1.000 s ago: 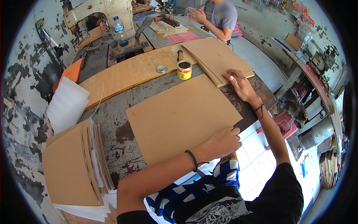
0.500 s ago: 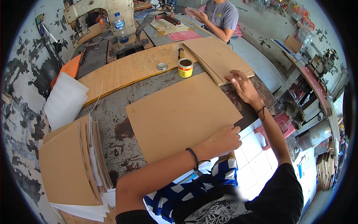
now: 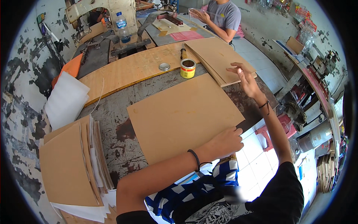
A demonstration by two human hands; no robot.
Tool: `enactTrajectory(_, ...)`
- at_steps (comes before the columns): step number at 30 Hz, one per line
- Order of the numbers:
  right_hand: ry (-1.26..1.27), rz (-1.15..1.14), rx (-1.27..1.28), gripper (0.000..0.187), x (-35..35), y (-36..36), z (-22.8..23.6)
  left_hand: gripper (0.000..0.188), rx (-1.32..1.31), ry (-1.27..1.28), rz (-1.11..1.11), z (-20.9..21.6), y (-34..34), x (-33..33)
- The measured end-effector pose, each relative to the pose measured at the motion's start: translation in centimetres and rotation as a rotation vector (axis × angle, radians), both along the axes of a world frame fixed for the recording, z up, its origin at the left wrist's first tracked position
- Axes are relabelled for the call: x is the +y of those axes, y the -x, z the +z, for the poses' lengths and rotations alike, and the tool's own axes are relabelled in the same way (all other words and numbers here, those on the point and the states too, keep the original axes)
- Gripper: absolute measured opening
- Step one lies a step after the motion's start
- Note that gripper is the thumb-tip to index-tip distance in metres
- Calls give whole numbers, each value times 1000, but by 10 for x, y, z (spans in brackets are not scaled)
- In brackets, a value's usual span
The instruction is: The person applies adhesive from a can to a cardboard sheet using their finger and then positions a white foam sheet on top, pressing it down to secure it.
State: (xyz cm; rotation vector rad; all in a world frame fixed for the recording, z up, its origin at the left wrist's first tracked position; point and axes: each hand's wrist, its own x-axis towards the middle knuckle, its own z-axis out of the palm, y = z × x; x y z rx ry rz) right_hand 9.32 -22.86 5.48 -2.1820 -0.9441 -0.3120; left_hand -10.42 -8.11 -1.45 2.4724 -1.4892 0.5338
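A large brown cardboard sheet lies flat in front of me on the worn dark tabletop. My left hand is closed, its fingers curled at the sheet's near right edge; what they hold, if anything, is hidden. Over the near corner of a stack of brown boards hovers my right hand, open, with fingers apart and nothing in it. Behind the sheet stands an open yellow tin with dark contents. A brush with a dark handle lies behind the tin, and a round metal lid rests to its left.
At the left are a pile of brown boards and white sheets and white foam sheets. A wooden plank crosses the table. Farther back stand a water bottle and a sewing machine. Another person sits beyond.
My right hand has lifted off the board stack and its fingers have spread. The left hand stays at the sheet's near edge. The view has shifted slightly.
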Motion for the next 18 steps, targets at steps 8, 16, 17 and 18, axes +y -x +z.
enactTrajectory(8,-136,11,-55,61,4,-15,36,5,2,23,-11,-1,0,-3)
enactTrajectory(16,116,10,80,64,16,-34,19,6,15,19,-3,-4,-1,1)
enactTrajectory(17,111,-10,86,64,8,-38,8,6,13,8,-3,-1,0,-1)
enactTrajectory(18,105,-30,91,63,-1,-42,-1,5,0,8,-9,2,-1,-2)
